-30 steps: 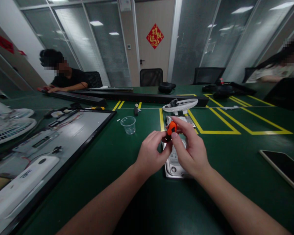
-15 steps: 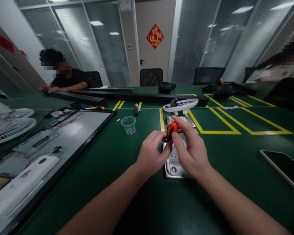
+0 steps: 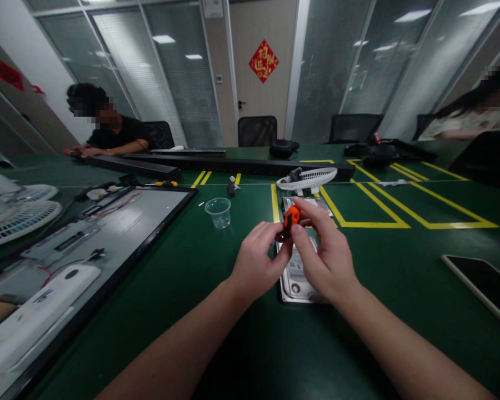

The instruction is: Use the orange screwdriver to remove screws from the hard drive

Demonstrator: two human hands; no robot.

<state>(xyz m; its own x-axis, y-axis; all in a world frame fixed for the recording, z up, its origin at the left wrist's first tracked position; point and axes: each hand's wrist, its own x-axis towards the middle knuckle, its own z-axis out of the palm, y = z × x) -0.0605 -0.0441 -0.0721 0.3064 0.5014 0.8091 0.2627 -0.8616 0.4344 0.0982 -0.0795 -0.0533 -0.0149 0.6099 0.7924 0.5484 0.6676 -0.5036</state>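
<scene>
An orange and black screwdriver [image 3: 292, 218] is held handle-up above the hard drive, its tip hidden behind my fingers. My right hand [image 3: 327, 250] is closed on the handle, thumb and fingertips pinching it. Lower down, my left hand [image 3: 260, 256] closes its fingertips around the black lower end. Beneath both hands lies the silver hard drive [image 3: 295, 288] on the green table, partly covered by my right hand. Just beyond it is another metal drive-like part [image 3: 323, 206], mostly behind my fingers.
A clear plastic cup [image 3: 219, 213] stands left of my hands. At left lies a large opened panel [image 3: 158, 208] with a white casing on it. A white fan grille [image 3: 312, 179] sits beyond the drives, and a phone [image 3: 483, 286] at right. Two people sit across the table.
The orange handle has turned and tilted slightly between my fingers. Both hands stay in nearly the same place above the hard drive.
</scene>
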